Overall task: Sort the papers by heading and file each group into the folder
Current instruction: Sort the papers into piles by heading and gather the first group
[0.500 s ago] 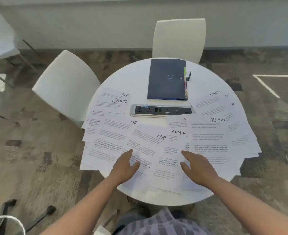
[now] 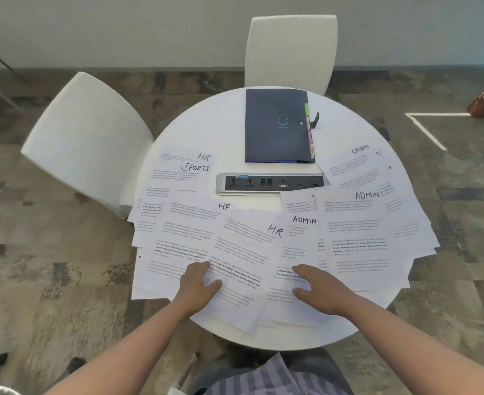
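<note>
My left hand (image 2: 198,286) is sliding in a touch from where it sat half a second back, fingers now flattening on the front HR sheet (image 2: 243,260), and my right hand (image 2: 322,289) is staying just about where it was on the ADMIN sheet (image 2: 295,252) beside it. Both hands are lying loose and spread, palms down, pressing paper and gripping nothing.

I'm leaning over a round white table (image 2: 223,121), smooth and matte, and the papers (image 2: 357,246) are fanning across its near half in overlapping layers, some corners hanging past the rim. They're thin white printed sheets with handwritten headings: HR and SPORTS at the left, ADMIN in the middle and right, another SPORTS far right. A couple of headings at the right edge are showing only a letter, so I can't read them.

The folder (image 2: 276,126) is lying closed at the far side of the table, a dark, flat rectangle with coloured tabs down its right edge and a strap sticking out. Just in front of it a silver socket strip (image 2: 272,183) is sitting in the tabletop, its right end tucked under paper.

Two white moulded chairs are standing by: the left chair (image 2: 90,141) angled in, the far chair (image 2: 290,49) behind the folder. The floor (image 2: 50,266) is mottled brown-grey carpet, meeting a pale wall (image 2: 121,29).
</note>
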`<state>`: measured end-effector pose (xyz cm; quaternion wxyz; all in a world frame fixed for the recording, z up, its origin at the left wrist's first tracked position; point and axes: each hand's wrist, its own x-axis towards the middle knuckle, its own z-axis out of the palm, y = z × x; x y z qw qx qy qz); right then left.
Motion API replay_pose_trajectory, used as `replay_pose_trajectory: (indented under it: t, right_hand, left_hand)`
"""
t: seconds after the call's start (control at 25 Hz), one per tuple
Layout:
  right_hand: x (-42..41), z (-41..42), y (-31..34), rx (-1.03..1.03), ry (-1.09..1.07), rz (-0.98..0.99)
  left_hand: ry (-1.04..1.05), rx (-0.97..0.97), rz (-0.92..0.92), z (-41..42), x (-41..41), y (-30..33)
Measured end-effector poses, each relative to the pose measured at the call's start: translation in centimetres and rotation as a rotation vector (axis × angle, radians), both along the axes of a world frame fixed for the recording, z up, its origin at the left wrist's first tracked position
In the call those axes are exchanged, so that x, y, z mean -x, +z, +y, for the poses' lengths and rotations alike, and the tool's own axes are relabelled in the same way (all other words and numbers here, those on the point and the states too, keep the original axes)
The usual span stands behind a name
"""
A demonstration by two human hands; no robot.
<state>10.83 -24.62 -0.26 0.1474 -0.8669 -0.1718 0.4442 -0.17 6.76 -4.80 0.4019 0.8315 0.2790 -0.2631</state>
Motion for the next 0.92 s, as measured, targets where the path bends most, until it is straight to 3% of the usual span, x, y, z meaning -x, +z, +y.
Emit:
replay_pose_trajectory:
  t: [0.24,0.6,0.92]
  right_hand:
    - [-1.4,1.2,-1.9,-0.007,0.181,-0.006]
    - [-4.3,3.9,-3.5,0.164,0.467,-0.183]
    - [-4.8,5.4,-3.6,0.237,0.546,-0.18]
  left_hand:
    - [0.182,-0.073,0.034,-0.1,0.0,0.2]
    - [0.162,-0.196,0.082,-1.2,-1.8,-0.4]
    - [0.246,-0.072,0.041,-1.2,-2.4,-0.3]
